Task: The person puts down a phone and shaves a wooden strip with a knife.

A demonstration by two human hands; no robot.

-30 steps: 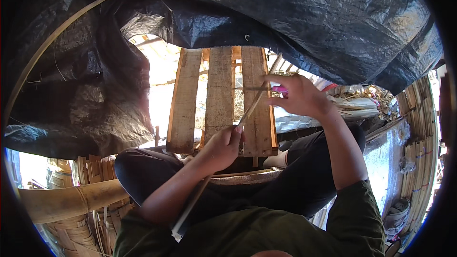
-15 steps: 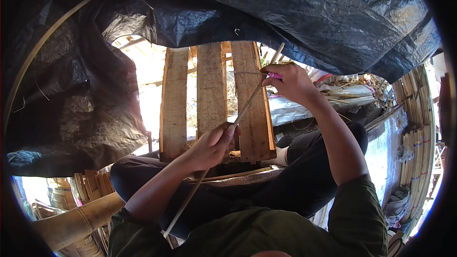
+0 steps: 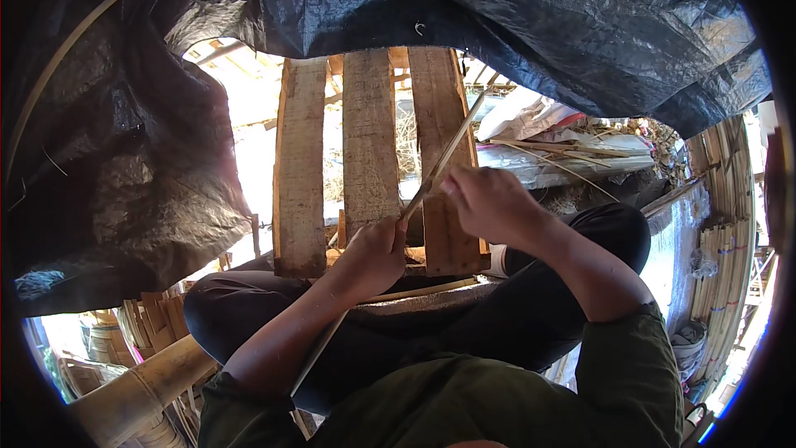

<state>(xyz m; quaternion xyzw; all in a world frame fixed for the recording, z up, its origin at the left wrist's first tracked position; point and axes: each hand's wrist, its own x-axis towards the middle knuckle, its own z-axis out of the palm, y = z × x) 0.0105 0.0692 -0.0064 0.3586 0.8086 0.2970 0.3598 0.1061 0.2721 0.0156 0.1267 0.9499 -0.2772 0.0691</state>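
Note:
A long, thin bamboo strip (image 3: 458, 143) runs at a slant from beyond my hands back under my left forearm. My left hand (image 3: 373, 255) is closed around its middle, thumb along the strip. Just to the right, my right hand (image 3: 493, 203) is closed in a fist beside the strip. It holds a small knife whose pink handle is seen only in the earlier picture; now the fingers hide it. A dark patch next to the fist, on the strip, may be its blade, but I cannot tell.
A wooden slatted bench (image 3: 369, 133) stands in front of my crossed legs. Black tarpaulin (image 3: 332, 8) hangs over the far side and left. Thin strips lie on a pale bundle (image 3: 580, 162) at right. A thick bamboo pole (image 3: 141, 390) lies at lower left; bundled slats (image 3: 725, 282) stand at far right.
My right hand has come down and nearer along the strip, toward my left hand. The knife's handle and thin blade, plain before, are now hidden. My left hand has shifted slightly nearer me.

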